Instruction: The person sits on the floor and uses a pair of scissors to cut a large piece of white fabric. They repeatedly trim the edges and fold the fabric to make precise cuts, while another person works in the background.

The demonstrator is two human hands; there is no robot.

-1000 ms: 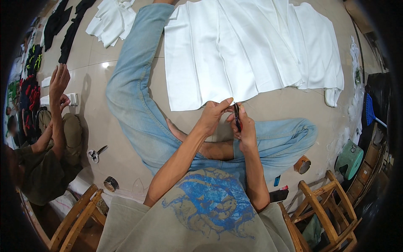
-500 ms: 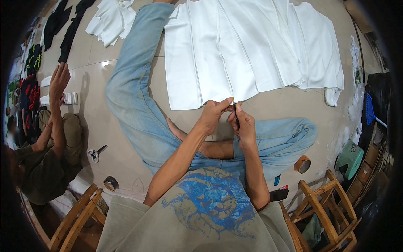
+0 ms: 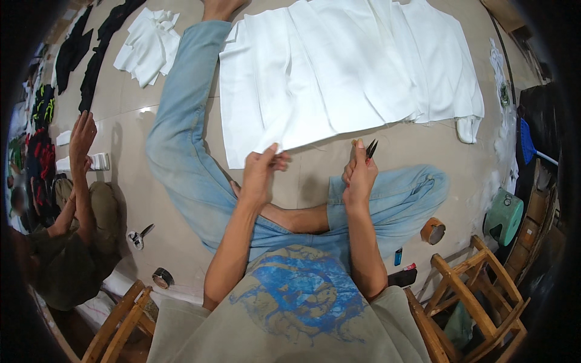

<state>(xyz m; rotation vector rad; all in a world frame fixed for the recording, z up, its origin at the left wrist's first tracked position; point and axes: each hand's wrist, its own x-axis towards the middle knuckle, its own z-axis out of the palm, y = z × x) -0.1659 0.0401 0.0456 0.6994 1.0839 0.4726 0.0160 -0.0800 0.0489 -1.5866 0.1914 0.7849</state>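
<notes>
My left hand (image 3: 262, 170) is at the near edge of a spread of white fabric (image 3: 352, 66), thumb and index finger closed on that edge, where the cloth creases. Apart from it, to the right, my right hand (image 3: 359, 175) grips small black thread snips (image 3: 371, 147), blades pointing up just below the cloth's edge. Thin loose threads trail along that edge between the hands.
A co-worker's hands (image 3: 82, 142) are at the left, near black cloth strips (image 3: 95, 66). Around me lie white pieces (image 3: 147, 45), scissors (image 3: 138, 238), tape rolls (image 3: 433, 230), a blue dustpan (image 3: 528, 144), a green stool (image 3: 504, 215) and wooden stools (image 3: 472, 290).
My hands have separated: the left moved leftward along the fabric's edge, the right moved rightward with the snips, away from where they met. The view has shifted slightly.
</notes>
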